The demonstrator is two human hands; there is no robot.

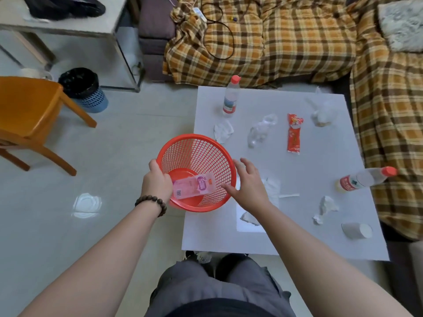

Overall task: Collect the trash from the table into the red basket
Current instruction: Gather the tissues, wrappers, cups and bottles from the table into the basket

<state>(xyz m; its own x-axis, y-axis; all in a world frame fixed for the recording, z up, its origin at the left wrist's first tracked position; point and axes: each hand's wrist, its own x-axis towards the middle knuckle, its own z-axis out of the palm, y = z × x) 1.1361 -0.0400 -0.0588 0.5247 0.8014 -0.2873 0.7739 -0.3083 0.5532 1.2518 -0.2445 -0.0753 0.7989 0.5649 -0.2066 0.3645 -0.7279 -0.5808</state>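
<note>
My left hand (158, 183) grips the near-left rim of the red mesh basket (201, 154), held at the white table's (320, 236) left edge. A pink wrapper (194, 187) lies inside the basket. My right hand (248, 185) hovers open just right of the basket, fingers spread, holding nothing. On the table lie a crumpled tissue (223, 132), a clear plastic wrap (261, 131), a red snack wrapper (294, 133), a plastic bag (322, 112), another tissue (325, 208), a paper cup (357, 230) on its side and white paper (272, 188) under my right hand.
Two water bottles with red caps are on the table, one upright (230, 97) at the back and one lying (364, 179) at the right edge. A plaid-covered sofa (297, 42) wraps the table's far and right sides. An orange chair (29, 115) and a blue bin (84, 90) stand left.
</note>
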